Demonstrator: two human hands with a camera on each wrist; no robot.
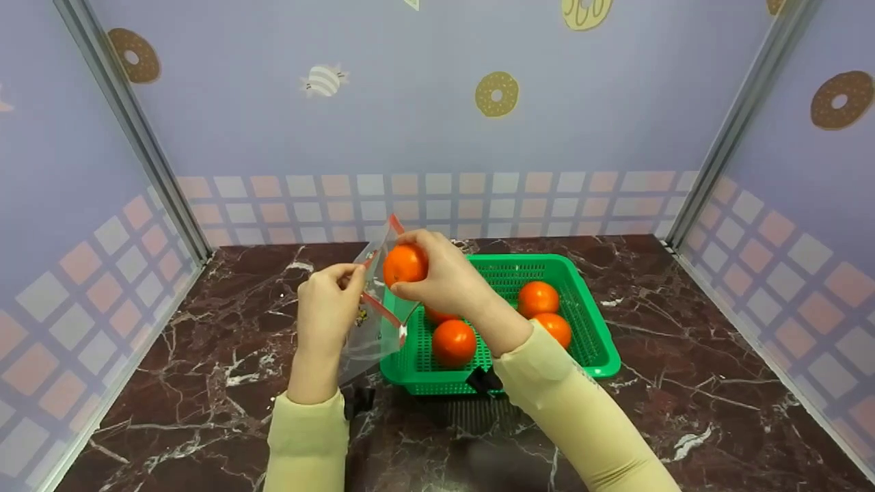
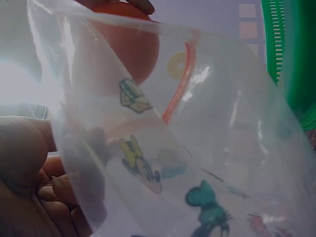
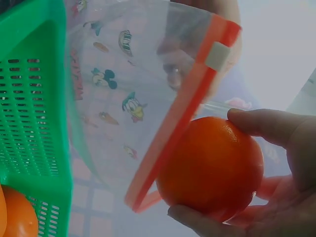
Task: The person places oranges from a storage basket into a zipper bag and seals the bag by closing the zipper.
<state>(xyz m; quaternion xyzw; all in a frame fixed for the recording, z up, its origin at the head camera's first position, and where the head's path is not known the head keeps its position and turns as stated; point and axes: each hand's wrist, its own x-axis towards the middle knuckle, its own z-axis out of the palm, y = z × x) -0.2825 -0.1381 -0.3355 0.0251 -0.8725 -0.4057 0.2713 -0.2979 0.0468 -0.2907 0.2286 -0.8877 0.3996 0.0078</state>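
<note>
My left hand pinches the rim of a clear zip bag with an orange-red slider strip and small cartoon prints. The bag hangs with its mouth spread, beside the basket's left end. In my right hand is an orange, gripped between thumb and fingers right at the bag's mouth. The right wrist view shows the strip overlapping the fruit's left side. Through the clear film in the left wrist view, the orange appears at the top, by the opening.
A green plastic basket stands to the right on a dark red marble-patterned table. Several oranges lie in it, including one near the front and one at the right. Patterned wall panels enclose the back and sides.
</note>
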